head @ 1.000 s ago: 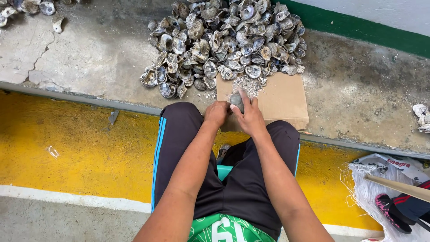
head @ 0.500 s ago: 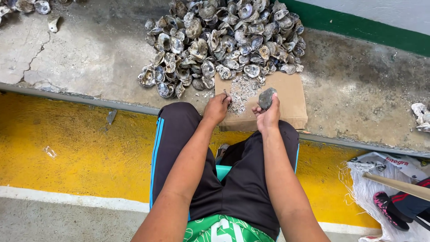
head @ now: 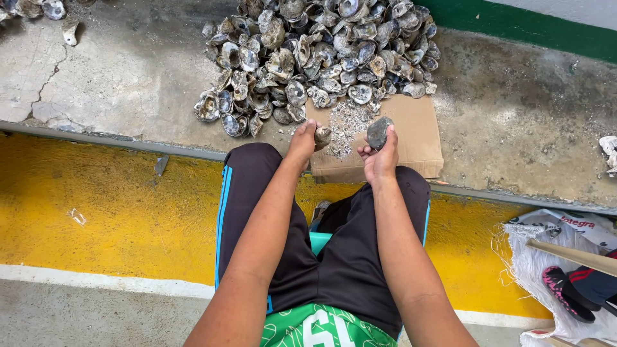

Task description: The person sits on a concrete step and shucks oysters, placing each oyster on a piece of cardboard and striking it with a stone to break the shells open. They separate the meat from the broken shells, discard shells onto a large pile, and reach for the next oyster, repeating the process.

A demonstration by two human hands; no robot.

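My left hand (head: pixel 304 141) grips a small pale shell piece (head: pixel 322 135) over a brown cardboard sheet (head: pixel 418 138). My right hand (head: pixel 379 160) holds a dark grey oyster shell (head: pixel 378 132) upright, a little to the right of the left hand. Grey shell crumbs (head: pixel 344 125) lie on the cardboard between and beyond the hands. A big heap of oyster shells (head: pixel 321 58) sits just past the cardboard on the concrete. My knees in black shorts frame the hands from below.
Rough concrete floor (head: pixel 116 71) surrounds the heap, with a yellow painted strip (head: pixel 96 205) nearer me. A white sack (head: pixel 546 257), a wooden handle (head: pixel 572 254) and a sandal (head: pixel 565 292) lie at the right. A few loose shells (head: pixel 38 9) sit far left.
Both hands were together on one shell a second ago. They have pulled apart: the right hand carried the dark shell rightward, the left kept a small piece.
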